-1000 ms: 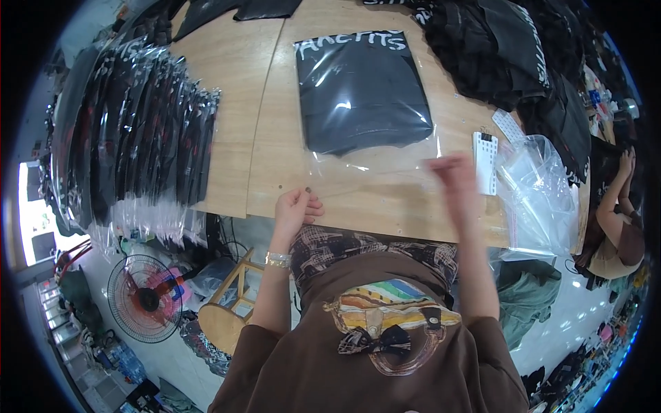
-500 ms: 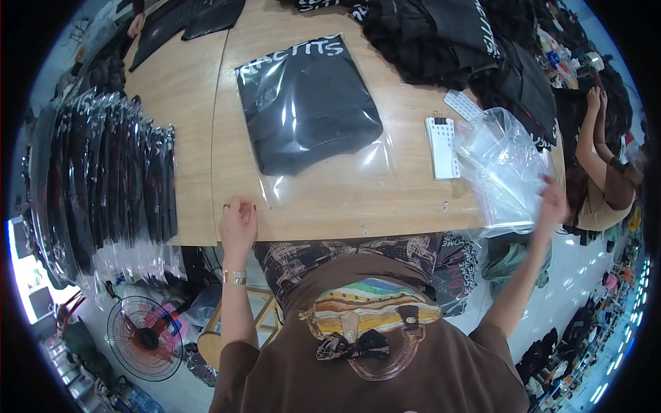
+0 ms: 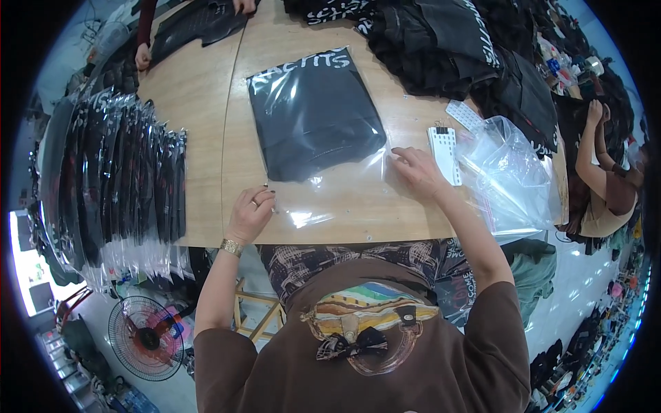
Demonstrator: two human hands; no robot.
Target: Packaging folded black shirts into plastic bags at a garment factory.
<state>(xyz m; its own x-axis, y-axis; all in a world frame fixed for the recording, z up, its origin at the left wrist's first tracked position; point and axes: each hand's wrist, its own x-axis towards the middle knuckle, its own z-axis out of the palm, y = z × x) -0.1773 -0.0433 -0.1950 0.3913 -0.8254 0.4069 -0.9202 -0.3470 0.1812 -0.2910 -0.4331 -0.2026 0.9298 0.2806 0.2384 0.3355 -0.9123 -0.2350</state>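
In front of me lies a folded black garment (image 3: 317,120) with white lettering along its far edge, inside a clear plastic bag (image 3: 310,213). The bag's loose end reaches toward me past the garment. My left hand (image 3: 252,212) has its fingers curled closed at the bag's near left edge. At the opposite side, my right hand (image 3: 418,172) brings fingers and thumb together on the bag's right edge, beside the garment's near right corner. What lies under the fingertips is partly hidden.
Upright bagged black garments (image 3: 120,179) stand in a row at left. Clear bags (image 3: 509,179) and a clipped stack of white cards (image 3: 444,155) lie at right. Black clothing (image 3: 441,48) is heaped behind. Another person's hands (image 3: 143,56) work at the far left; a fan (image 3: 147,337) stands below.
My right hand has come left from beside the loose clear bags to the right edge of the filled bag. My left hand has moved slightly up and right to its left edge.
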